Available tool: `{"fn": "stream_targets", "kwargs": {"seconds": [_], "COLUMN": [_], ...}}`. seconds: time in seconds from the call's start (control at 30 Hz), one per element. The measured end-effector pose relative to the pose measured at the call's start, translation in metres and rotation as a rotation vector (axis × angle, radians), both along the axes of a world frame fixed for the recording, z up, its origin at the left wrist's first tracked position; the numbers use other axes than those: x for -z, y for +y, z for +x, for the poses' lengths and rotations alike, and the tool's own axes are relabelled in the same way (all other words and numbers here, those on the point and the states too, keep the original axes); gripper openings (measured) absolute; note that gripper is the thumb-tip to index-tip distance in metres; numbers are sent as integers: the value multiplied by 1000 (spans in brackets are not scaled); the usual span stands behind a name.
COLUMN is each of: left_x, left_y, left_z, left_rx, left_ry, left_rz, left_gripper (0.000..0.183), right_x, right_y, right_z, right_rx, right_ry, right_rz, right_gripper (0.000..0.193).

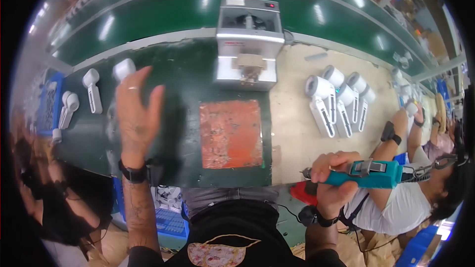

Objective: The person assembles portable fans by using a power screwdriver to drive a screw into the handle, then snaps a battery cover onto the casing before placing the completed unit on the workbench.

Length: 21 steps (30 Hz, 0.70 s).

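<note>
My left hand (136, 113) reaches over the left part of the green table top, fingers apart. Just beyond its fingertips is a white plastic part with a round head (123, 68), partly hidden by the hand; I cannot tell whether they touch. My right hand (336, 178) is closed around a teal electric screwdriver (373, 174), its tip pointing left and its cable running off to the right. An orange-red worn mat (231, 134) lies flat between my hands. Left of my left hand, another white part with a round head and slotted handle (92, 91) lies on the table.
A silver screw feeder machine (249, 44) stands at the back centre. Several white round-headed parts (339, 99) are grouped on the beige board (292, 153). A blue bin (55, 104) sits at the far left. Co-workers sit on both sides, one arm (391, 133) close on the right.
</note>
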<state>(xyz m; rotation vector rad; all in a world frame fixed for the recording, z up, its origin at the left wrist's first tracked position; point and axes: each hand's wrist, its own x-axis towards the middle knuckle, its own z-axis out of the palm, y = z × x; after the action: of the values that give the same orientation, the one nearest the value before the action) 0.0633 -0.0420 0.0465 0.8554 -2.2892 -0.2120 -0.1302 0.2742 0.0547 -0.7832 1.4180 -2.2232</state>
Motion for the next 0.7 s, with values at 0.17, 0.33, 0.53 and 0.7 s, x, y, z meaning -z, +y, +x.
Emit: {"fn": "stream_targets", "kwargs": {"seconds": [0.17,0.33,0.53,0.7], "left_x": [10,34,42,38], "left_y": [100,143,147,138], "left_z": [-132,-229,-246,-228], "left_rx": [681,676,620,603], "left_ry": [-93,-320,-440,-254], "left_rz": [294,327,482,427], "left_gripper": [36,55,67,49], "right_x": [4,5,9,14], "right_y": [6,8,15,7], "right_z": [-1,6,5,-7], "right_rx": [-24,2,2,72], "right_ry": [-12,0,24,85], "right_rz": [-40,-20,-22,58], "right_gripper": [63,64,63,61]}}
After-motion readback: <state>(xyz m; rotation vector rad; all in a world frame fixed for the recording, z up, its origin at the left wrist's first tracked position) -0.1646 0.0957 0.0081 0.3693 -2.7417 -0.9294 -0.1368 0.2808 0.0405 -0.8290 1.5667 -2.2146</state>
